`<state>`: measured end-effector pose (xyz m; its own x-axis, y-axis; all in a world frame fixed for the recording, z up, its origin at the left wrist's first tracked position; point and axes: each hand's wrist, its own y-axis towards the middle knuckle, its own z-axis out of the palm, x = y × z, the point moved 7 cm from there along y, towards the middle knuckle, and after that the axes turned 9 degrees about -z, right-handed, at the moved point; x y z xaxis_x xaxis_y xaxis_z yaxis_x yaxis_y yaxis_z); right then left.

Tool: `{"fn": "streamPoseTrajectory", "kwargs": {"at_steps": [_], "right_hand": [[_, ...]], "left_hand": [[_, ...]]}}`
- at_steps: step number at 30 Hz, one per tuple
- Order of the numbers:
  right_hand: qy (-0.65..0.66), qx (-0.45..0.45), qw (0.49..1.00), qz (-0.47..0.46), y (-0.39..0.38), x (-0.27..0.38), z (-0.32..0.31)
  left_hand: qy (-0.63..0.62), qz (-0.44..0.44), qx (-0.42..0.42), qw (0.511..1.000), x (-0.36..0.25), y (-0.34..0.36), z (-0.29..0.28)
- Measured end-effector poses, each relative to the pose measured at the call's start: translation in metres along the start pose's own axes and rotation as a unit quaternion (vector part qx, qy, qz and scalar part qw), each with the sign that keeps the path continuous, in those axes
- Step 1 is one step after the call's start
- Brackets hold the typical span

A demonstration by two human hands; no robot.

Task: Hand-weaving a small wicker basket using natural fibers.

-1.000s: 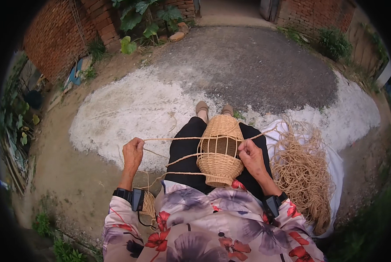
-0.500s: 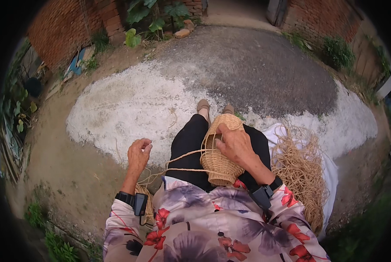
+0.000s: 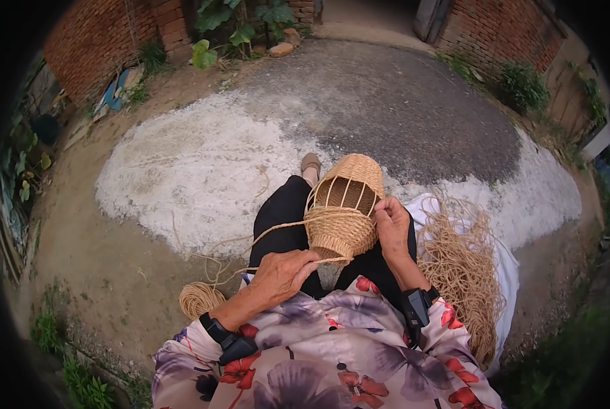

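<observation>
A tan woven basket (image 3: 342,228) lies across my lap, its narrow rimmed end toward me. Bare upright stakes (image 3: 349,193) cross an unwoven band in its middle, with the dark inside showing between them. My right hand (image 3: 393,221) is closed on the basket's right side, thumb and fingers pinched at the edge of the woven part. By the narrow rim, my left hand (image 3: 284,276) pinches a strand of twisted cord (image 3: 333,260). Another length of cord (image 3: 277,229) runs from the basket's left side down to the left. My left fingertips are partly hidden.
A coiled ball of cord (image 3: 199,300) sits on the ground at my left. To my right, a loose heap of cord (image 3: 462,266) lies on white cloth (image 3: 509,290). Brick walls (image 3: 97,51), plants (image 3: 523,85) and a doorway (image 3: 373,12) stand ahead.
My left hand has come right and nearer, onto the cord by the narrow rim. My right hand has shifted from over the basket to its right side. The basket has turned, showing its stakes.
</observation>
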<state>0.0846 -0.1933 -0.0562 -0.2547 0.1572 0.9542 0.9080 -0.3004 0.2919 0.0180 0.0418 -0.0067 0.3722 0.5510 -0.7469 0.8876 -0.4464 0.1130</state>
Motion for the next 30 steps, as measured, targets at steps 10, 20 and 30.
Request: {"fn": "streamPoseTrajectory", "kwargs": {"at_steps": [10,20,30], "right_hand": [[0.205,-0.069,0.969,0.119,-0.01,0.008,-0.031],[0.102,0.022,0.994,0.045,-0.043,0.002,-0.006],[0.049,0.023,0.998,0.045,-0.048,0.002,-0.008]], "left_hand": [[0.422,-0.25,-0.124,0.862,0.128,-0.033,-0.187],[0.142,0.044,-0.153,0.977,-0.021,0.032,-0.066],[0.095,0.114,-0.068,0.987,-0.03,0.074,-0.007]]}}
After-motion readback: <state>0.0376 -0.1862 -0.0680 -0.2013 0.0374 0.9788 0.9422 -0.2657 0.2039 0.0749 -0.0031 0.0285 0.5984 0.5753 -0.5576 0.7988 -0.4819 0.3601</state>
